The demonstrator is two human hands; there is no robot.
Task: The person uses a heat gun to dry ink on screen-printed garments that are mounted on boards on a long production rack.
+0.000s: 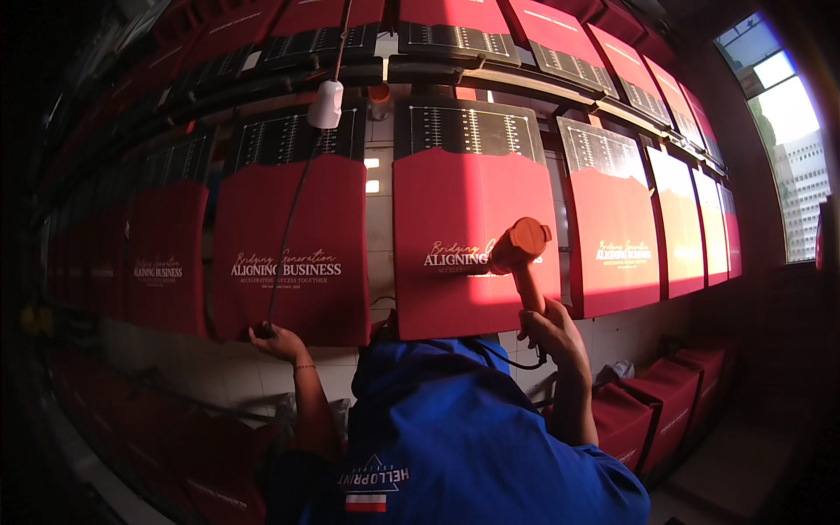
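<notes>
My right hand (558, 337) is closed round the handle of an orange hair dryer (528, 241). The dryer is over a red fabric piece (477, 306) with white and gold lettering, and its shadow falls across the print. That fabric is drawn over a dark board (468, 127) with white ruler-like marks. A thin dark cord (302, 192) hangs from a white inline socket (325, 105) and comes down to my left hand (280, 343). The left fingers are pinched at the cord, by the lower edge of another printed red piece (293, 306).
Several more red pieces on dark boards run left and right, with a second row beyond a dark rail (542, 79). Behind me at lower right hang more red pieces (621, 416). An orange-capped container (379, 101) stands between boards. Sunlight enters through a window (783, 114) at right.
</notes>
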